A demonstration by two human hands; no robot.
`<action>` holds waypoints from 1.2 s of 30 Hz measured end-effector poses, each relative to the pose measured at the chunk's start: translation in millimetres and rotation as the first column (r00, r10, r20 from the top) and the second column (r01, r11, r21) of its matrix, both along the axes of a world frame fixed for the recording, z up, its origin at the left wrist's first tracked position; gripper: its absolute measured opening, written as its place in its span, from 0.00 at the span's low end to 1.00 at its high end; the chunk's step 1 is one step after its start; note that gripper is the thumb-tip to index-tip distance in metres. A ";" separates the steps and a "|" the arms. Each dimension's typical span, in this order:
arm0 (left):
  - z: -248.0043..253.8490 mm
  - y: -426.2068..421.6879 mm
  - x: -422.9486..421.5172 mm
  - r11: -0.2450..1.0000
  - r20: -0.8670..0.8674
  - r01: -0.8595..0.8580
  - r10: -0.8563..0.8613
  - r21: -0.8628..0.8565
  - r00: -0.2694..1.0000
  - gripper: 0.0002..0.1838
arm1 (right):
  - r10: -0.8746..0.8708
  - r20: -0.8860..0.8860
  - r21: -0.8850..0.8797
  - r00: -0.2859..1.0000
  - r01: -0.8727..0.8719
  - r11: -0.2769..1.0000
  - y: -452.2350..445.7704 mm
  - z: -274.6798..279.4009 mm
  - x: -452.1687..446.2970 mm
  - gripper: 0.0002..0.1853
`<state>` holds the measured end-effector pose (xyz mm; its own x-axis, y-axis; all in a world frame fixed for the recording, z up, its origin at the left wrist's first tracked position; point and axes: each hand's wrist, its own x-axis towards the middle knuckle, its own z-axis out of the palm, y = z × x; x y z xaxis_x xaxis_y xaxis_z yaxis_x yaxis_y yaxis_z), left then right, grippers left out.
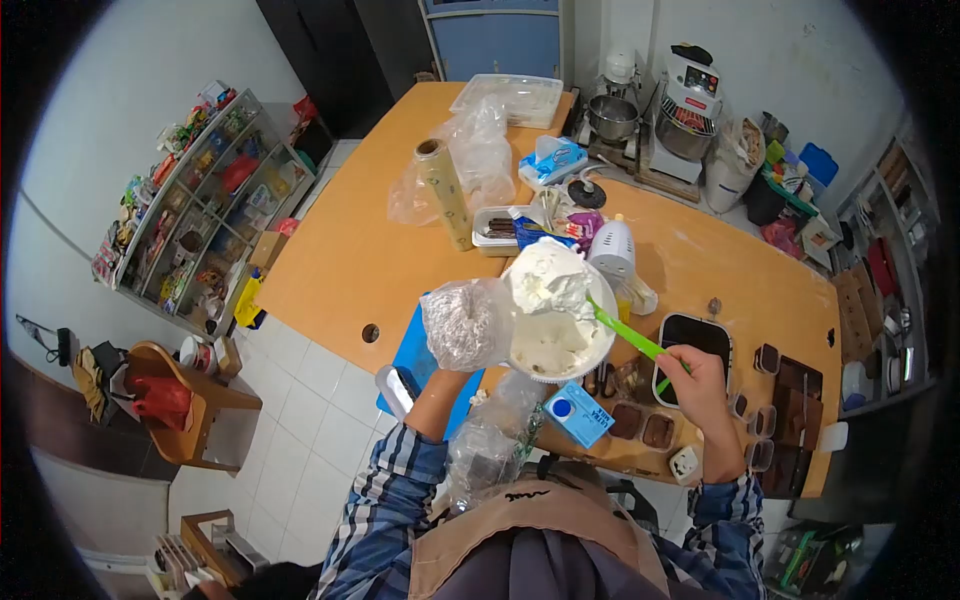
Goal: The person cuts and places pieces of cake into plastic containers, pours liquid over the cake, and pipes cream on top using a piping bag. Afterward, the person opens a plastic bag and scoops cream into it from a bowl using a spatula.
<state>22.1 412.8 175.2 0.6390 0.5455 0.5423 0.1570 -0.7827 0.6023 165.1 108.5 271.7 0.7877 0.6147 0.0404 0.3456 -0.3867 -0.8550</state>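
A crumpled clear plastic bag (465, 325) with whitish contents covers my left hand (452, 380) beside the white bowl (604, 350); its fingers are hidden, so their grip cannot be made out. My right hand (696, 385) is closed around the handle of a green spatula (627, 330). The spatula's tip rests in the thick white cream (550, 278), heaped in the far part of the bowl. A thinner smear of cream coats the near part.
A blue milk carton (578, 414) and small containers of brown filling (658, 431) are near the table's front edge. Beyond the bowl stand a white hand mixer (612, 248), a film roll (444, 195) and a tissue pack (552, 161). Stand mixers (614, 117) are at the back.
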 end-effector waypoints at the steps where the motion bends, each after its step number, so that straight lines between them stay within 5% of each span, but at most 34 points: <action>1: -27.6 11.9 1.5 0.998 -0.076 -0.040 0.043 0.042 0.996 0.17 | 0.017 0.004 0.024 1.000 -0.017 1.000 1.0 4.2 -3.7 0.10; 2: -42.6 17.5 2.6 0.993 -0.149 -0.076 0.089 0.087 0.985 0.19 | 0.033 0.010 0.048 0.999 -0.033 0.998 2.2 7.4 -7.4 0.11; 5: -19.5 -14.9 13.9 0.944 0.121 0.229 -0.205 -0.240 0.971 0.27 | 0.071 0.042 -0.029 0.997 -0.070 0.997 7.9 20.1 -19.1 0.11; 6: -13.8 -15.8 10.5 0.967 0.014 0.253 -0.252 -0.044 0.968 0.34 | 0.082 0.053 -0.080 0.995 -0.078 0.994 9.2 22.8 -22.4 0.11; 9: 4.7 -26.0 14.5 0.787 0.252 0.450 -0.376 -0.421 0.892 0.36 | 0.122 0.200 -0.139 0.972 -0.095 0.986 10.5 21.9 -28.5 0.12; 12: -5.3 -20.7 12.7 0.910 0.107 0.404 -0.394 -0.098 0.913 0.36 | 0.184 0.366 -0.168 0.912 -0.130 0.977 10.4 27.4 -30.4 0.13; 15: 5.3 -26.0 9.9 0.829 0.197 0.423 -0.375 -0.366 0.906 0.38 | 0.270 0.477 -0.271 0.836 -0.152 0.951 11.4 42.7 -31.2 0.13; 21: -2.1 -25.9 -0.9 0.795 0.119 0.457 -0.450 -0.398 0.885 0.42 | 0.449 0.594 -0.454 0.667 -0.183 0.872 18.7 68.9 -25.5 0.14; 27: 2.6 -30.0 -6.3 0.859 0.073 0.481 -0.475 -0.174 0.877 0.44 | 0.619 0.624 -0.598 0.477 -0.218 0.771 42.0 104.3 -17.9 0.13; 33: -9.2 -40.4 -3.0 0.750 0.242 0.494 -0.431 -0.441 0.869 0.38 | 0.665 0.642 -0.645 0.381 -0.201 0.737 70.3 142.1 -16.4 0.10; 36: -22.8 -38.2 1.5 0.847 0.204 0.406 -0.355 -0.342 0.912 0.34 | 0.674 0.649 -0.662 0.353 -0.175 0.729 78.7 157.0 -19.9 0.06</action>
<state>23.6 374.6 152.4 0.7764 0.4494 0.4417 -0.2062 -0.4812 0.8520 145.1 187.2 428.7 0.1332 0.9839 0.1190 0.9755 -0.1514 0.1596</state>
